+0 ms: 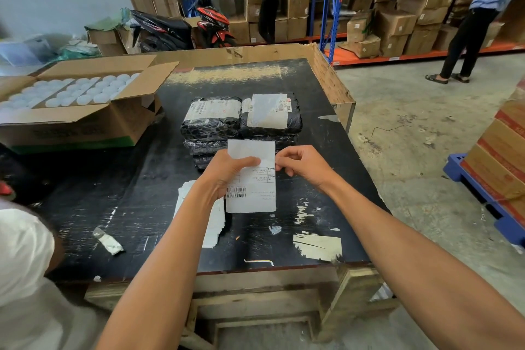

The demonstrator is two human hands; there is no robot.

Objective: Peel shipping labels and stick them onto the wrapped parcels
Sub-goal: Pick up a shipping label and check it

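I hold a white shipping label (255,196) upright above the black table (312,179). My left hand (227,172) grips its left side with the thumb across the front. The fingers of my right hand (302,163) pinch its right edge near the top. Its upper part looks bent back and blank. Just beyond the label sits a stack of black wrapped parcels (241,125); the two top ones carry white labels. A pile of further labels (211,221) lies on the table under my left forearm.
An open carton of white round lids (71,111) stands at the left. A crumpled scrap (109,241) and paper remnants (318,247) lie on the table. A person in white is at my lower left. Two people stand by the box shelves behind; a blue pallet (483,199) is at right.
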